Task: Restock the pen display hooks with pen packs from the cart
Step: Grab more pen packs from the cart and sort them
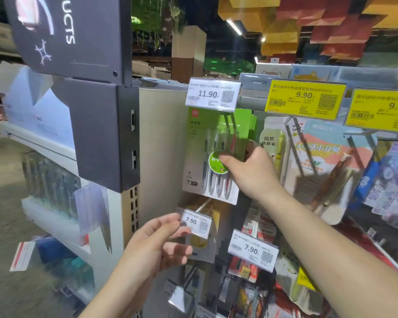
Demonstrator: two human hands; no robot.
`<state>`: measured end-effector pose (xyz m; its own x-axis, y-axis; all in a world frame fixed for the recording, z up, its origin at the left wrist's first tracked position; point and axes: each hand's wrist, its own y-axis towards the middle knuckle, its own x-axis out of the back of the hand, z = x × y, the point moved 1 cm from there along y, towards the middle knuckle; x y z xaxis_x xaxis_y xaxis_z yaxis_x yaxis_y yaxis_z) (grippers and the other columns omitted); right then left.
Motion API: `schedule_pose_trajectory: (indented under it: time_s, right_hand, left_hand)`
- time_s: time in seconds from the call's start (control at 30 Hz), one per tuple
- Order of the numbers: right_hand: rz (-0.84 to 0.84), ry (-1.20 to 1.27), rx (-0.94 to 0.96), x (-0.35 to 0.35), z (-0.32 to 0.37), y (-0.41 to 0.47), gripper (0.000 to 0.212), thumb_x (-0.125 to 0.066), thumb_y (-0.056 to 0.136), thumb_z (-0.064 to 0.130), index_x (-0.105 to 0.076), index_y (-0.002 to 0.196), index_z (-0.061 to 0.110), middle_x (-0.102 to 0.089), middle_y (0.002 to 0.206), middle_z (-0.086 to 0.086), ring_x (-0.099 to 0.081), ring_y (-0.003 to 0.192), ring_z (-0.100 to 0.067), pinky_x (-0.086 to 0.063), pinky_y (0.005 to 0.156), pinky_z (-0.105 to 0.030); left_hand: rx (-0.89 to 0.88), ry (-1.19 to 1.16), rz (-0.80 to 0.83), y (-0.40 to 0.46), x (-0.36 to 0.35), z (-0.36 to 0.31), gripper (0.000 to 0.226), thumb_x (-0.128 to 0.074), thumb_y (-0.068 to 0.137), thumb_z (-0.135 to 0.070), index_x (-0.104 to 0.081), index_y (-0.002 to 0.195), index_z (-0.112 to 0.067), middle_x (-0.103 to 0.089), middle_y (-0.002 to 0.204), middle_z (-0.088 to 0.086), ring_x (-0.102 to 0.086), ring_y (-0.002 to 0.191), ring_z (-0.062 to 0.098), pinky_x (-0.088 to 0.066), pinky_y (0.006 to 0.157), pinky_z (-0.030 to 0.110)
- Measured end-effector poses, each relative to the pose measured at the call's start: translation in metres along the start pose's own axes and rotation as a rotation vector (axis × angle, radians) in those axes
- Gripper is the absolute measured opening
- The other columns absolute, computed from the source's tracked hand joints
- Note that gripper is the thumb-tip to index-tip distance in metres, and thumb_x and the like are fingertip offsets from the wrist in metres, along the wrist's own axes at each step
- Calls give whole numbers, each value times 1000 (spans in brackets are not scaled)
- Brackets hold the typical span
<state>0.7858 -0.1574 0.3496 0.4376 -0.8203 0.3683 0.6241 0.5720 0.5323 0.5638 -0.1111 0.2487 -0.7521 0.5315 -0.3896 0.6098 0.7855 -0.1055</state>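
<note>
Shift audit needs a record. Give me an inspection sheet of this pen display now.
Surface: beige display panel with hooks.
Job's things: green pen pack under the 11.90 price tag.
Clutter: other packs crowd hooks right and below; two 7.90 tags.
Grippers: right hand grips the green pack; left hand open, by the 7.90 tag.
Cables: nothing seen.
Surroundings: dark sign post left; cart not seen.

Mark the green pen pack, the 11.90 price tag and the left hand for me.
green pen pack (200, 143): head view, upper green card.
11.90 price tag (207, 94): head view, printed price.
left hand (156, 239): head view, palm.
</note>
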Motion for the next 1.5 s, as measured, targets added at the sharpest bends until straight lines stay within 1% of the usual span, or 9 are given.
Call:
schedule_pose_trajectory:
  time_s: [0.1, 0.2, 0.37, 0.5, 0.67, 0.77, 1.0, 1.23, 1.5]
  right_hand:
    - [-23, -2, -24, -1, -1, 5, 19, -79, 85, 30, -64, 90, 22, -69, 80, 5, -65, 74, -17, -49, 64, -31]
    - [-45, -38, -52, 0, -6, 8, 37, -76, 92, 33, -44, 78, 20, -48, 65, 3, -47, 56, -17, -33, 52, -30]
    - [-40, -149, -87, 0, -6, 12, 43, -68, 97, 44, -49, 98, 6, -49, 77, -4, -44, 65, -18, -38, 59, -36]
    - [-49, -144, -126, -1, -7, 11, 44, -67, 97, 46, -40, 84, 14, -39, 72, -2, -40, 66, -19, -30, 58, -35]
    - [-40, -27, -254, -4, -11, -3, 27, -72, 90, 30, -51, 100, 17, -50, 67, 2, -49, 60, -17, -37, 59, -32]
    - [-82, -38, -287, 0, -6, -16, 41, -71, 90, 31, -51, 124, 19, -60, 86, 9, -58, 76, -10, -46, 71, -30]
    - [-242, 194, -289, 0, 6, -86, 25, -67, 85, 30, -56, 108, 32, -65, 106, 10, -68, 99, -15, -54, 95, -40]
    - [-263, 412, -338, -7, 12, -168, 14, -60, 97, 4, -62, 99, 17, -65, 87, -9, -65, 71, -17, -52, 61, -28]
    - [-250, 459, -575, 33, -3, -260, 12, -55, 105, 17, -63, 101, 10, -70, 79, -8, -72, 71, -25, -59, 65, -37]
  left_hand:
    - [14, 57, 13, -5, 6, 1, 22, -65, 95, -16, -69, 116, -9, -79, 98, 15, -70, 66, 31, -60, 58, 35]
    - [20, 80, 6, -9, 11, 1, 22, -66, 94, -17, -69, 114, -10, -79, 97, 14, -70, 65, 29, -59, 57, 32]
    - [16, 105, -7, -17, 17, 0, 18, -63, 98, -15, -69, 114, -11, -79, 97, 15, -71, 67, 29, -57, 62, 35]
    - [22, 121, 3, -22, 22, 0, 18, -63, 98, -17, -69, 114, -12, -79, 98, 14, -72, 70, 29, -58, 67, 38]
    - [15, 107, 31, -29, 25, 3, 22, -64, 97, -19, -68, 117, -11, -78, 100, 15, -71, 74, 30, -58, 65, 37]
    - [10, 99, 51, -32, 28, 5, 22, -63, 98, -20, -67, 118, -11, -79, 101, 14, -70, 76, 30, -57, 71, 40]
    - [26, 28, 82, -47, 33, 20, 20, -60, 100, -16, -67, 117, -10, -79, 100, 15, -69, 73, 28, -57, 68, 38]
    - [108, -13, 170, -66, 42, 59, 18, -57, 101, -18, -69, 113, -12, -78, 98, 12, -72, 73, 21, -58, 58, 30]
    - [217, 19, 341, -92, 12, 99, 43, -63, 81, -35, -74, 117, -17, -78, 105, 12, -72, 84, 23, -56, 69, 35]
